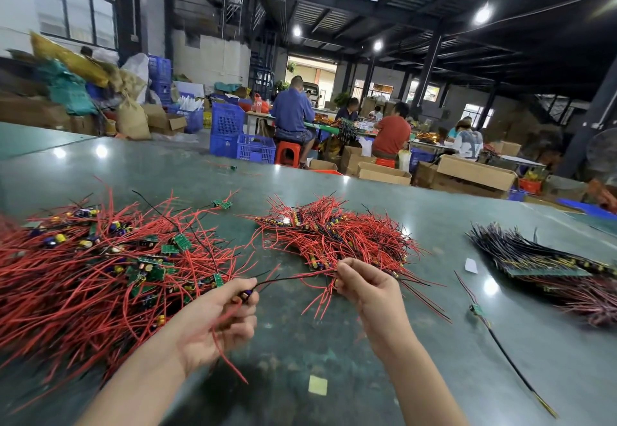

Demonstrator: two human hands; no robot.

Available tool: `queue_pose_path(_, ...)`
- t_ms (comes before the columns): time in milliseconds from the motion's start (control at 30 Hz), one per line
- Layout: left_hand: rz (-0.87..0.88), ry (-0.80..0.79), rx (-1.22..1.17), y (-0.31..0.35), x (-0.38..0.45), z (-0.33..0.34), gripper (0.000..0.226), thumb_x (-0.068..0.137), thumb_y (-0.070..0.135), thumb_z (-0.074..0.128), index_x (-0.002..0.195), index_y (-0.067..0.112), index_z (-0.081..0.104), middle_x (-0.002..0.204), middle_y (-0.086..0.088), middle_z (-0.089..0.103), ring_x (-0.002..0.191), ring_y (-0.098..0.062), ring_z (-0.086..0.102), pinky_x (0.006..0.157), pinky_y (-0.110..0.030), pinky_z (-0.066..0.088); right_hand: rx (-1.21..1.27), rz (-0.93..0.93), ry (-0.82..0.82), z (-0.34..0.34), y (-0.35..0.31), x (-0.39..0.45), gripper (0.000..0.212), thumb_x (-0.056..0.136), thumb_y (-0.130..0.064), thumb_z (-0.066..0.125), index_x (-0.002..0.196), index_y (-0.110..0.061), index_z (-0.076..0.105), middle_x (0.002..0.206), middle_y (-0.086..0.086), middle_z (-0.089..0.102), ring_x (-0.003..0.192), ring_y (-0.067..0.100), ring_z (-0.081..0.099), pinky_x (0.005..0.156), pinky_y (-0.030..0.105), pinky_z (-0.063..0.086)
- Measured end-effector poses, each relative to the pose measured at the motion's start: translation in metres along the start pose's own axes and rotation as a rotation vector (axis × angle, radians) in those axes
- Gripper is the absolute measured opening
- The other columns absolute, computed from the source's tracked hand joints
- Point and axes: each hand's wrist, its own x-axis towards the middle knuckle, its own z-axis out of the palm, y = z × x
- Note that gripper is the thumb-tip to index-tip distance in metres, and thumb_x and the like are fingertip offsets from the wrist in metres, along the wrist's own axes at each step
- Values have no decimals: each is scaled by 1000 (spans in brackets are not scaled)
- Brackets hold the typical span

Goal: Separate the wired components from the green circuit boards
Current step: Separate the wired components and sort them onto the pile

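My left hand (213,322) grips a small wired component (246,294) with red wires trailing down through the palm. A thin black wire (293,278) runs from it to my right hand (367,288), which pinches the wire's other end beside the middle pile. On the left lies a big heap of red wires with small green circuit boards (100,268) and capacitors. The middle pile (334,235) holds red-wired components. A stack of green board strips with dark wires (547,265) lies on the right.
The dark green table (334,359) carries a lone board with a long black wire (477,310), a yellow paper scrap (318,385), a white scrap (471,265) and a stray board (223,204). Behind the table, people sit among cardboard boxes and blue crates.
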Motion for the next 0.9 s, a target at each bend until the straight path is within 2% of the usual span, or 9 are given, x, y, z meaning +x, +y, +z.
queue_pose_path(67,84,47,74,-2,3,0,30,80,19,60,54,6,57,49,3,27,37,-7,26,30,-15,29,-236,-98,48,-4,3,2,19,83,-7,67,71,-20,75,62,-3,60,61,12,51,67,24,47)
queue_pose_path(133,137,66,120,-4,2,1,23,76,20,62,60,5,57,52,1,27,38,-8,27,32,-16,29,-243,-84,57,-4,4,2,21,83,-6,66,70,-20,75,62,-2,60,61,11,52,66,23,48)
queue_pose_path(233,154,55,125,-4,1,2,21,69,22,66,63,4,59,58,0,27,41,-8,27,34,-16,29,62,92,57,-1,0,2,18,78,1,66,67,-9,75,63,3,64,56,10,59,58,18,53)
queue_pose_path(367,187,74,211,-6,3,3,23,69,26,66,54,8,66,67,-2,28,48,-9,25,39,-16,28,459,242,37,2,-6,3,8,65,-1,67,70,-2,73,63,9,64,54,12,63,49,17,53)
queue_pose_path(533,213,61,254,-9,4,2,24,72,26,65,57,8,66,60,-3,25,42,-7,28,39,-17,33,565,277,63,4,-4,2,10,65,-2,67,74,-3,70,64,8,64,53,12,63,46,15,52)
queue_pose_path(600,233,73,283,-8,4,1,23,75,25,65,60,7,65,54,0,35,40,-6,29,38,-17,35,397,175,63,-1,-1,3,7,72,0,67,75,-5,71,63,5,63,55,10,60,53,17,53)
queue_pose_path(733,392,188,652,-11,3,-1,30,88,23,62,59,14,64,52,7,48,47,-4,37,49,-20,37,-515,-209,135,-12,1,3,20,83,-1,66,71,-16,71,62,-6,62,58,7,51,60,18,45)
queue_pose_path(800,462,259,911,-13,3,0,37,89,29,61,54,17,64,47,9,42,47,-5,36,53,-22,32,-693,-314,175,-10,3,4,16,83,-2,66,74,-15,70,66,-9,63,58,5,50,61,15,41)
queue_pose_path(900,581,346,1205,-15,2,2,36,88,36,60,56,19,63,39,6,31,39,-6,27,45,-19,21,-813,-428,217,-6,9,3,16,84,1,63,80,-14,68,75,-11,63,72,1,56,66,7,39)
